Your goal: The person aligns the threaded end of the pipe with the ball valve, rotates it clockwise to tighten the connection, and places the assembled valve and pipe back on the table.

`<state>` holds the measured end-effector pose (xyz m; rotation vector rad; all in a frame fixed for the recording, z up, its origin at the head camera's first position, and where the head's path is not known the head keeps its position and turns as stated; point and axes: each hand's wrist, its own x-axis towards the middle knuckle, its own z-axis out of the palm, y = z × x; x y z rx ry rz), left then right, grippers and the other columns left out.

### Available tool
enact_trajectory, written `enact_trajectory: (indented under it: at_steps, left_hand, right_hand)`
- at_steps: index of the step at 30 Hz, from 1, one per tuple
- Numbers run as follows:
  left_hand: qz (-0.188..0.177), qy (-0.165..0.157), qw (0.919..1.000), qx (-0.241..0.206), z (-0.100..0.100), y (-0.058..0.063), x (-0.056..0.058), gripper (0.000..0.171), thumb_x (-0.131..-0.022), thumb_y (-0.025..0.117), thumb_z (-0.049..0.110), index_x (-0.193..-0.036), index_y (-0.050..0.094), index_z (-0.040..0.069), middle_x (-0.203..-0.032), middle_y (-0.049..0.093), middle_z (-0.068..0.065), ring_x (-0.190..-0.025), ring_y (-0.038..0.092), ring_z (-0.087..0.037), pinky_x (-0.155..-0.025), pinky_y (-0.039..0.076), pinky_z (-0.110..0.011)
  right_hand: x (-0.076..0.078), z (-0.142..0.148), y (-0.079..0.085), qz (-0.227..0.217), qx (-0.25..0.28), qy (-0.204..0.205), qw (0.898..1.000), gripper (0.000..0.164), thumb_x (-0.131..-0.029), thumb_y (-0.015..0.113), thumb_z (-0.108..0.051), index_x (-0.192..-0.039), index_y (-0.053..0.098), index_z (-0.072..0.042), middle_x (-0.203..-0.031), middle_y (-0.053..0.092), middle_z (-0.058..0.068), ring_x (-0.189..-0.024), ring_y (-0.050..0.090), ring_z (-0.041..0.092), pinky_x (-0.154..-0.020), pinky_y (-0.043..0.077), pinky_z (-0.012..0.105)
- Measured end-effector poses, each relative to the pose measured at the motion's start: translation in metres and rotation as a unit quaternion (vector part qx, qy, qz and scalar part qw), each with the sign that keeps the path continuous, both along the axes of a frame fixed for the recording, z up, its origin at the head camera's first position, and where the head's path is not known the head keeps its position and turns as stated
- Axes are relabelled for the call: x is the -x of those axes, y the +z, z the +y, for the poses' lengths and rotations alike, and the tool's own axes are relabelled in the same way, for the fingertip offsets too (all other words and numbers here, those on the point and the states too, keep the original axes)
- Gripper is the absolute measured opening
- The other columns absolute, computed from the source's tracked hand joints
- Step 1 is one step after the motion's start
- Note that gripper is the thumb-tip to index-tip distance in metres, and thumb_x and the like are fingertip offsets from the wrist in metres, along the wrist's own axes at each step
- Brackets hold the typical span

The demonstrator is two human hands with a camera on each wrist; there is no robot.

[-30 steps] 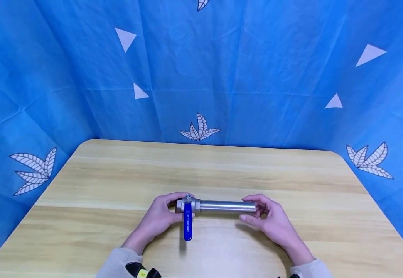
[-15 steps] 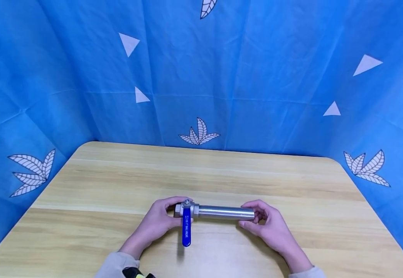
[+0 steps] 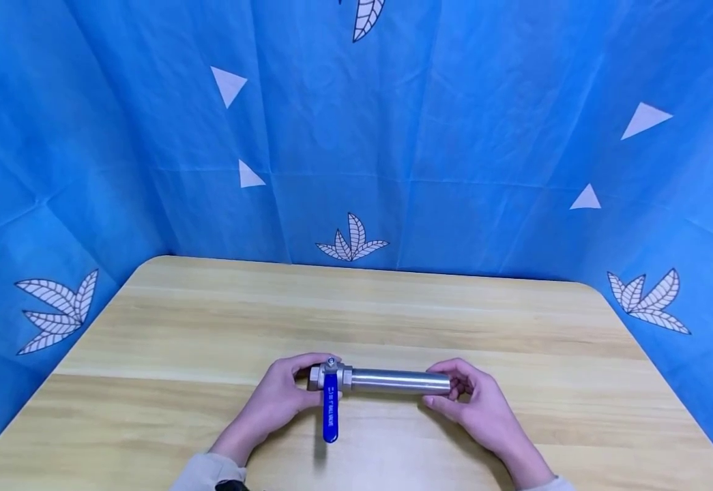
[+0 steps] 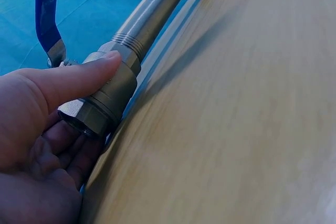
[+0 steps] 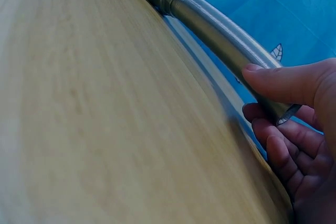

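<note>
over the last second little has changed: in the head view everything, the printed cloth (image 3: 331, 123) included, has slid slightly down, so the shift looks like the person's head tipping up. the 2 hands have kept their places on the metal piece, and its handle (image 3: 330, 412) points the same way, toward the person. i take that as a steady hold, with no turning apparent.

the left hand (image 3: 275, 394) grips the valve (image 4: 116, 88) between thumb and fingers; the right hand (image 3: 482, 407) pinches the free end of the pipe (image 3: 400, 381), thumb on the near side, fingers opposite. the joined piece lies crosswise between them near the person's side of the table (image 3: 209, 327), seemingly just above the wood, its shadow falling below.

the pipe is smooth, shiny and straight-sided in the head view, with an open end. ridged thread (image 4: 126, 41) shows where it enters the valve; how tight that joint is, i cannot tell. the valve is duller grey, its ends faceted, and the handle is deep blue with white lettering.
</note>
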<state>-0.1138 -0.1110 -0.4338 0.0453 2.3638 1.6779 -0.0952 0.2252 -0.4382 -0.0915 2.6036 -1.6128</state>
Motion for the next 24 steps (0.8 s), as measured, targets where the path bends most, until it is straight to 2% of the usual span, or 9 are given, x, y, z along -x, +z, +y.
enact_trajectory:
  at_steps: [7, 13, 24]
  left_hand:
    - [0.000, 0.002, 1.0000, 0.002, -0.0002, -0.0013, -0.0010, 0.057, -0.079, 0.095, 0.013, -0.130, 0.077, 0.028, -0.137, 0.074, 0.002, -0.133, 0.062, -0.028, -0.117, 0.046, -0.060]
    - [-0.006, -0.007, 1.0000, 0.001, 0.0005, -0.0040, -0.0016, 0.053, -0.081, 0.094, 0.016, -0.130, 0.077, 0.031, -0.135, 0.075, 0.003, -0.131, 0.062, -0.026, -0.117, 0.047, -0.059]
    - [0.006, -0.009, 0.9999, 0.007, 0.0014, -0.0055, 0.0002, 0.055, -0.080, 0.095, 0.016, -0.130, 0.077, 0.031, -0.134, 0.075, 0.002, -0.132, 0.063, -0.028, -0.117, 0.047, -0.060]
  right_hand:
    - [-0.0012, -0.0003, -0.0011, 0.009, -0.007, 0.000, 1.000, 0.040, -0.080, 0.095, -0.018, -0.114, 0.075, -0.020, -0.090, 0.071, 0.001, -0.079, 0.060, 0.012, -0.069, 0.051, 0.024]
    - [-0.0043, -0.0006, -0.0005, -0.001, 0.001, -0.001, 1.000, 0.040, -0.079, 0.095, -0.018, -0.114, 0.075, -0.018, -0.092, 0.071, 0.002, -0.080, 0.061, 0.012, -0.070, 0.052, 0.024]
    - [-0.0034, -0.0006, -0.0020, 0.009, 0.003, -0.002, 1.000, 0.040, -0.079, 0.095, -0.017, -0.113, 0.075, -0.019, -0.090, 0.071, 0.002, -0.080, 0.060, 0.012, -0.071, 0.052, 0.024]
